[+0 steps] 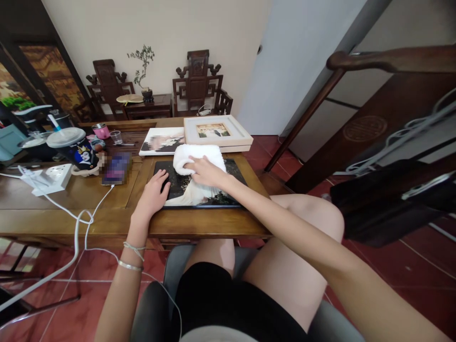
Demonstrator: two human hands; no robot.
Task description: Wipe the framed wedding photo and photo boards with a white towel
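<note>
A dark photo panel lies flat near the front edge of the wooden table, showing a pale gown and foliage. My right hand presses a folded white cloth onto the panel's upper part, its fingers partly sunk in the fabric. The cloth hides the picture beneath it. At the panel's left edge rests my left hand, fingers spread and holding nothing. Just behind the panel are a white photo board and a white framed picture.
Left on the wooden table are a lidded drink cup, a phone on a charging cable, a white power strip and a pink cup. A wooden rack holding hangers and dark clothing stands at right.
</note>
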